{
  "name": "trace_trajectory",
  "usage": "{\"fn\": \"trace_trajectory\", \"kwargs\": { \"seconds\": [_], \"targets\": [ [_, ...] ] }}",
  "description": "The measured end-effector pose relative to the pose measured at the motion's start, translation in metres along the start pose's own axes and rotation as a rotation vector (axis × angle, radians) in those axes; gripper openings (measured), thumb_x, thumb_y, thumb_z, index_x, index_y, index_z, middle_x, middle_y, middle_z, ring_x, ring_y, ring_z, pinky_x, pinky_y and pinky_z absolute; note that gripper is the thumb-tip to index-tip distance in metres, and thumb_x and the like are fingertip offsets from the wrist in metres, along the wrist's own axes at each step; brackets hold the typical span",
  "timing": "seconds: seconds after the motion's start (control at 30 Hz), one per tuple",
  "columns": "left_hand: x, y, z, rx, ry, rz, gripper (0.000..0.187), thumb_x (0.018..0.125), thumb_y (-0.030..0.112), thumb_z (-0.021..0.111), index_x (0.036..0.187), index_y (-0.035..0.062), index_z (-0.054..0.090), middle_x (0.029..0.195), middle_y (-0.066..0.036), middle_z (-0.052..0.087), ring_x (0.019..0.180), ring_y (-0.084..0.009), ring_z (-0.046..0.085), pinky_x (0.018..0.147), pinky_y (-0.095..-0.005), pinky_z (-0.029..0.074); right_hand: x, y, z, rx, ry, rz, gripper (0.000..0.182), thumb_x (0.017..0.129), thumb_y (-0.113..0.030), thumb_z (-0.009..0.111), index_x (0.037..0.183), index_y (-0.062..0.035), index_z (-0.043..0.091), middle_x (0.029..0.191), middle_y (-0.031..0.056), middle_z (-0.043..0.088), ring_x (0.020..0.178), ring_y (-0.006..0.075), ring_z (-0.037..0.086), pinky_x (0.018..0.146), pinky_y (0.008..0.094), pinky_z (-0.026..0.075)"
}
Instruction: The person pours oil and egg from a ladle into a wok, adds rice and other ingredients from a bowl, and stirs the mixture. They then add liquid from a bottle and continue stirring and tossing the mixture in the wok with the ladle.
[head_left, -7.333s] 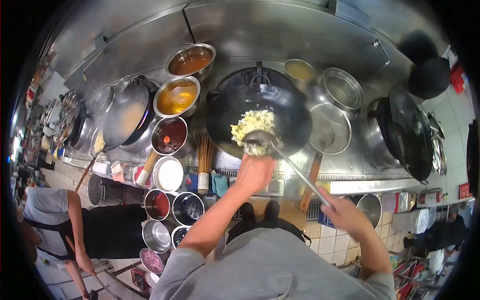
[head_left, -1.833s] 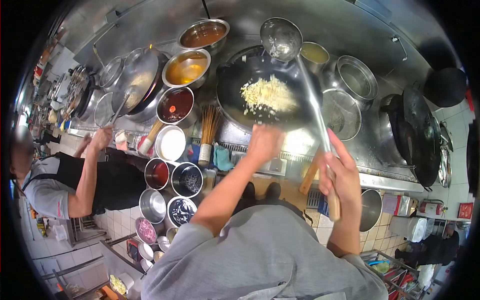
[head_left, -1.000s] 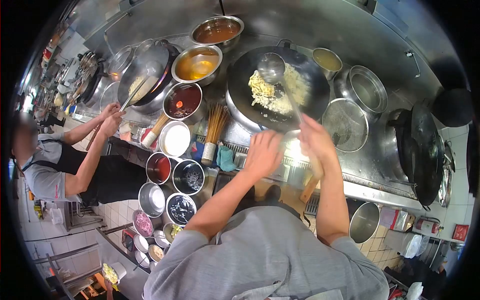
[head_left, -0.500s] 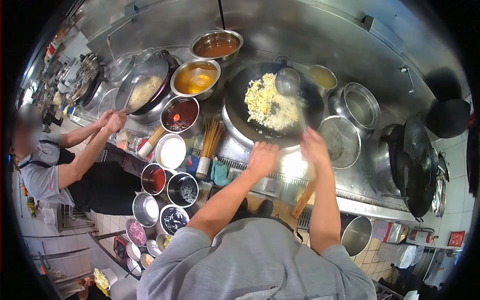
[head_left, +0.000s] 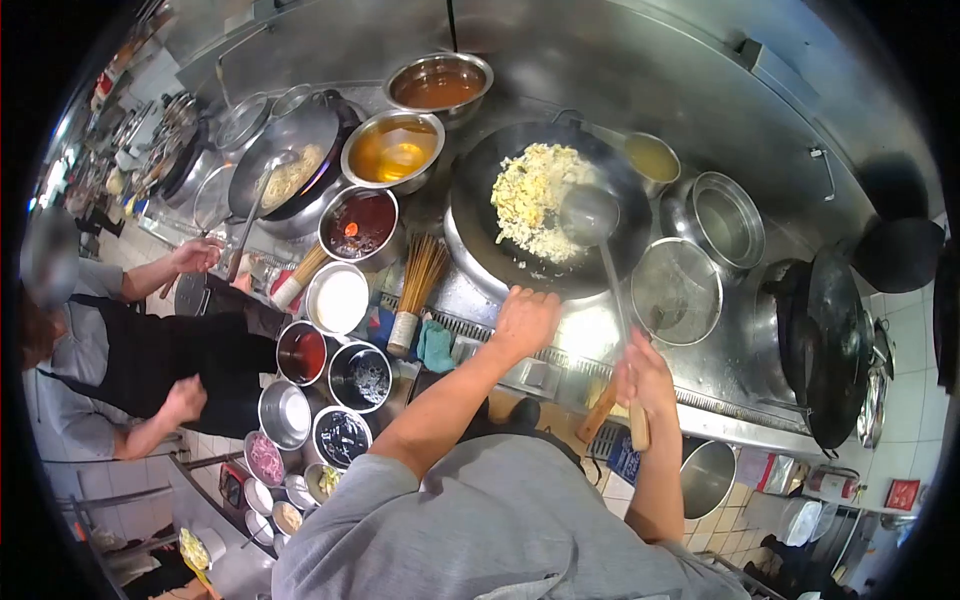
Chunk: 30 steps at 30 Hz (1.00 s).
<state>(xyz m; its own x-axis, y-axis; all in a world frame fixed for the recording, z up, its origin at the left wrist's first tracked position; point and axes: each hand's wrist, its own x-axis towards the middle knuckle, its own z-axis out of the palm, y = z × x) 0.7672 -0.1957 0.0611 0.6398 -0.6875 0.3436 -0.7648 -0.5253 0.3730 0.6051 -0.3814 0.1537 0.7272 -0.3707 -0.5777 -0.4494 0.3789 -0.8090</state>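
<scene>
Wok [head_left: 480,235]: large, round, black, set in the steel range at upper centre of the frame, near rim tipped slightly toward the viewer. Holds pale yellow fried rice [head_left: 532,192] heaped in its upper middle. Ladle [head_left: 590,215]: steel bowl resting inside the wok's right half, just beside the rice; long thin shaft slants down and right to a wooden grip at lower right.

Left hand [head_left: 524,322] forward, right hand [head_left: 645,372] fisted
</scene>
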Motion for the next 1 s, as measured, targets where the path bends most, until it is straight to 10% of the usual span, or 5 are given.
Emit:
{"fn": "trace_trajectory", "kwargs": {
  "seconds": [0.13,0.23,0.47,1.0],
  "targets": [
    [0.005,0.002,-0.003,-0.017,-0.018,0.004,0.024,0.099,0.028,0.063,0.085,0.0075,0.064,0.079,-0.015,0.071,0.078,-0.0342,0.067,0.079,-0.0472,0.046,0.065,0.002,0.032,0.236,-0.045,0.049,0.055,0.109,-0.021,0.051,0.163,-0.0168,0.04,0.069,0.0034,0.053,0.044,0.0124,0.042,0.04,0.0312,0.038],
    [0.0,0.001,-0.002,-0.021,-0.017,0.017,0.024,0.099,0.028,0.063,0.085,0.0076,0.064,0.078,-0.015,0.071,0.078,-0.0337,0.067,0.08,-0.047,0.046,0.057,-0.002,0.049,-0.572,0.119,-0.335,0.053,0.109,-0.024,0.053,0.161,-0.0193,0.042,0.069,0.0037,0.053,0.045,0.0125,0.043,0.04,0.0306,0.037],
    [0.001,0.001,-0.003,-0.035,-0.019,0.004,0.023,0.098,0.028,0.064,0.086,0.0077,0.065,0.078,-0.015,0.071,0.077,-0.0334,0.067,0.08,-0.0471,0.045,0.06,0.011,0.031,0.227,-0.174,0.08,0.062,0.11,-0.022,0.051,0.167,-0.0179,0.027,0.07,0.0011,0.053,0.046,0.0115,0.045,0.041,0.0314,0.04],
    [0.003,-0.006,-0.001,-0.057,-0.026,0.013,0.021,0.096,0.026,0.066,0.085,0.0082,0.065,0.076,-0.015,0.071,0.075,-0.0337,0.067,0.078,-0.0468,0.045,0.021,0.009,0.048,-0.473,-0.009,-0.251,0.062,0.109,-0.023,0.054,0.166,-0.0173,0.032,0.067,0.0032,0.052,0.045,0.0144,0.047,0.041,0.0331,0.042]
  ]
}}
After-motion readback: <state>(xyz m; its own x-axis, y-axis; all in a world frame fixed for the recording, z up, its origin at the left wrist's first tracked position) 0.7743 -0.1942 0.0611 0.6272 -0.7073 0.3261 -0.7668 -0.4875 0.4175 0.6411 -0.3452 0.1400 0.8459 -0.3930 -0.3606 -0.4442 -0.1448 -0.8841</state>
